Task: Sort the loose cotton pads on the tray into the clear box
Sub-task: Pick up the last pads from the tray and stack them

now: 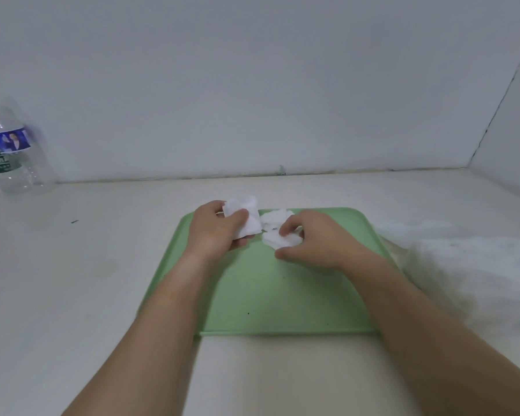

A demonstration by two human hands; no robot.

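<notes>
Near the far edge of the green tray (pixel 282 295), about midway along it: loose cotton pads (pixel 278 228), white, thin and soft-edged, overlapped in one small heap, too merged to count singly. Just left of that heap, raised over the tray's far left corner: one stack of pads (pixel 246 216), squarish and white, its sheets pressed together, number not readable.

Left hand (pixel 216 229): clamped on the stack, thumb across its near face, fingers curled behind. Right hand (pixel 315 243): fingertips curled down onto the loose heap, thumb apart on the near side, close to the tray surface; whether any pad is pinched, cannot tell.

One tray, lying on the pale tabletop (pixel 72 280), nearer its front edge. Beside the tray's right edge: one pale translucent mass (pixel 463 265), blurred; box or bag, cannot tell. At the tabletop's far left corner: clear bottles (pixel 9 151), seemingly two, overlapping, with blue and green labels.
</notes>
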